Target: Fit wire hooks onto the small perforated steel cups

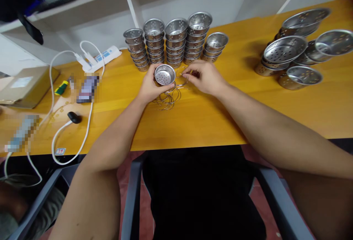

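Note:
My left hand (151,85) is wrapped round a small perforated metal cup (164,74), its open top facing up. Just to the right, my right hand (204,76) pinches a thin curved wire (180,74) between thumb and fingertips, close to the cup's rim. Below the cup lies a tangle of bent wire pieces (167,102), partly covered by my left hand. Behind both hands stand several stacks of perforated cups (175,30).
More perforated cups (285,50) stand at the right. A power strip (100,59) with white cables, a phone (87,88), a green-and-yellow tool (61,88), a black plug-like object (74,117) and a cardboard box (26,85) occupy the left. A shelf (82,3) rises behind.

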The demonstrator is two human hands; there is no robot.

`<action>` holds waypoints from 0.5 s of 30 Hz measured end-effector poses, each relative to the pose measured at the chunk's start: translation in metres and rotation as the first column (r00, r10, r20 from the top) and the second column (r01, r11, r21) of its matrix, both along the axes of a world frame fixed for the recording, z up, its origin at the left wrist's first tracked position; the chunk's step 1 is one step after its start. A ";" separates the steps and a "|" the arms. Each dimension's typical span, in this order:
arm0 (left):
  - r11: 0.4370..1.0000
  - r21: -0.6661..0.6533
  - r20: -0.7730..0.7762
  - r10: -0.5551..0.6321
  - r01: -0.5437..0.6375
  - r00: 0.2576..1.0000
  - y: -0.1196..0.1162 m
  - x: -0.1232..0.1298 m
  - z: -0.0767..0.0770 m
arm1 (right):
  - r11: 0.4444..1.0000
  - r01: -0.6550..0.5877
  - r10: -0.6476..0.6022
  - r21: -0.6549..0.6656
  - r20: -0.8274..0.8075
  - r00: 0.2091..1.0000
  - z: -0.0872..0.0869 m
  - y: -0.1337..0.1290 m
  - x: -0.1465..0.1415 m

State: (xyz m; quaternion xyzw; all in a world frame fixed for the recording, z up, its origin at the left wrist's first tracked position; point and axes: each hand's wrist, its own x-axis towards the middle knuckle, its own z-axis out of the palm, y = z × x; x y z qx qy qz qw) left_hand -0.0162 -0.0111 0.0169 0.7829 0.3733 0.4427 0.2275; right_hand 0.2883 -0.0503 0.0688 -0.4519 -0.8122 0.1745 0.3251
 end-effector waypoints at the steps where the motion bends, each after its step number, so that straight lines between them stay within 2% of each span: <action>1: 1.000 0.002 0.005 -0.009 0.009 1.000 0.000 0.000 0.000 | 1.000 0.025 -0.025 0.001 -0.003 1.000 0.000 0.000 0.000; 4: 1.000 0.004 0.019 -0.027 0.027 0.999 0.001 0.000 -0.002 | 0.995 0.100 -0.100 -0.003 -0.045 0.994 0.002 -0.001 -0.002; 8: 1.000 0.006 -0.020 0.010 -0.010 1.000 -0.001 0.000 0.001 | 0.988 0.157 -0.156 -0.009 -0.163 0.974 0.003 -0.003 -0.005; 12: 0.994 0.106 -0.015 0.042 -0.040 0.999 -0.002 0.001 0.007 | 0.987 0.159 -0.151 0.023 -0.214 0.965 -0.009 0.005 -0.006; 15: 0.988 0.149 -0.004 0.042 -0.041 0.999 0.000 0.000 0.005 | 0.990 0.121 -0.095 0.069 -0.302 0.949 -0.023 0.016 -0.006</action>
